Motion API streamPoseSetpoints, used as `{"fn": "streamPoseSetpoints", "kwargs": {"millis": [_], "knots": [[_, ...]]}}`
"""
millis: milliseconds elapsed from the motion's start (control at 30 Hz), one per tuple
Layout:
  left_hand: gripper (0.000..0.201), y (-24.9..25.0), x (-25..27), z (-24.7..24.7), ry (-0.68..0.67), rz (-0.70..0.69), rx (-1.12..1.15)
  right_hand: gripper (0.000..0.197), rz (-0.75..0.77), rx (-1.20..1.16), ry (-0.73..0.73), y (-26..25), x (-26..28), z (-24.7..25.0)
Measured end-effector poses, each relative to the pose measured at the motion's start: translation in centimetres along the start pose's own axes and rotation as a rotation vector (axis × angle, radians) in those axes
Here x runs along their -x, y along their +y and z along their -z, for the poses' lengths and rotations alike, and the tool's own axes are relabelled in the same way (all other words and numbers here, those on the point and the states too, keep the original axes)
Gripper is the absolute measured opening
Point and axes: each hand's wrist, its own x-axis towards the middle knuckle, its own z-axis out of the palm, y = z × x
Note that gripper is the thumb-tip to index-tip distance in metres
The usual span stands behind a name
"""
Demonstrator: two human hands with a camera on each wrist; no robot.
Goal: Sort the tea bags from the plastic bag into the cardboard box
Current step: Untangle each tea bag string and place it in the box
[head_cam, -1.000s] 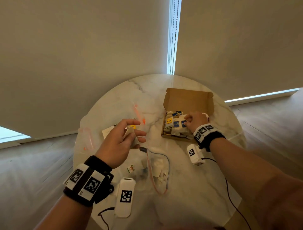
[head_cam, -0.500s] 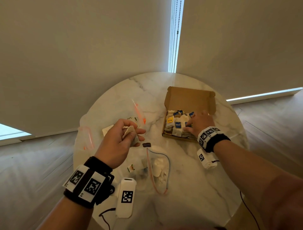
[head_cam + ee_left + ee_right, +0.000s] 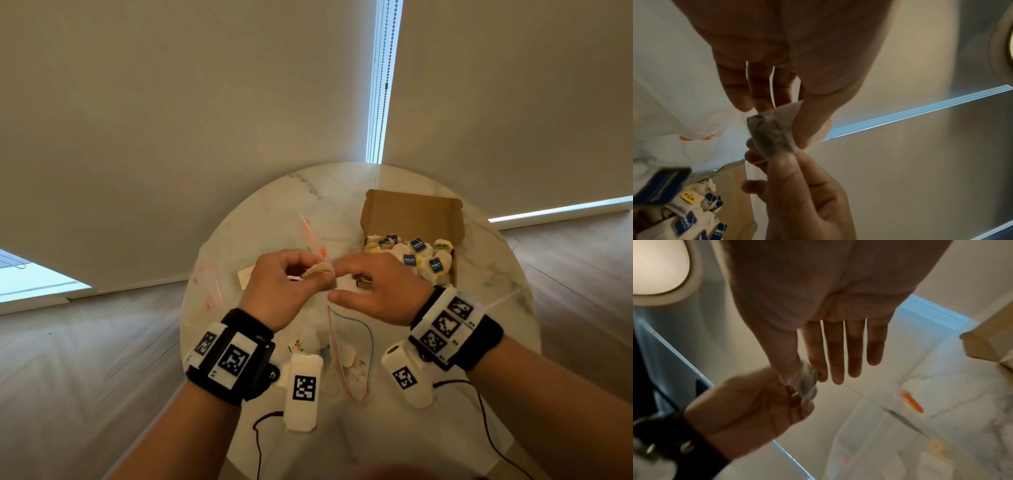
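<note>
both the left hand [image 3: 274,291] and right hand [image 3: 376,291] pinch one pale paper tea bag [image 3: 317,269]. in the open brown cardboard box [image 3: 411,212], a yellow tag [image 3: 690,196] reads "tea" (blue tags' print is probably a brand, too blurred).

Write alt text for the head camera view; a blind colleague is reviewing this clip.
Both hands meet above a round marble table, the left hand and right hand pinching one tea bag between them. An open cardboard box of tea bags sits behind the right hand.
</note>
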Motion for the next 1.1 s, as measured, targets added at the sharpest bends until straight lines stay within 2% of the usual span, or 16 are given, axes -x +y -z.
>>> {"fn": "streamPoseSetpoints", "kwargs": {"millis": [100, 200, 333, 567, 700, 933, 1100], "knots": [[0.014, 0.4, 0.2, 0.2, -0.012, -0.03, 0.026, 0.014, -0.041, -0.065, 0.055, -0.6, 0.1, -0.9], [0.016, 0.4, 0.5, 0.3, 0.015, -0.056, 0.078, 0.02, -0.112, -0.144, 0.091, -0.7, 0.6, -1.0], [0.005, 0.8, 1.4, 0.5, 0.018, -0.039, 0.14, 0.009, -0.18, -0.227, 0.107, -1.3, 1.7, -0.6], [0.005, 1.8, 1.7, 0.2, 0.084, -0.053, 0.22, 0.011, -0.249, -0.308, 0.06, -2.1, 3.2, -0.7], [0.007, 2.0, 1.5, 0.1, 0.132, -0.032, 0.264, 0.015, -0.268, -0.237, -0.027, -2.5, 4.1, -1.1], [0.008, 2.8, 1.6, 0.1, 0.121, 0.002, 0.307, 0.014, -0.261, -0.341, -0.133, -3.0, 4.4, -1.6], [0.007, 3.2, 1.7, 0.3, 0.12, 0.004, 0.321, 0.016, -0.266, -0.352, -0.133, -2.5, 4.6, -2.2]]}}
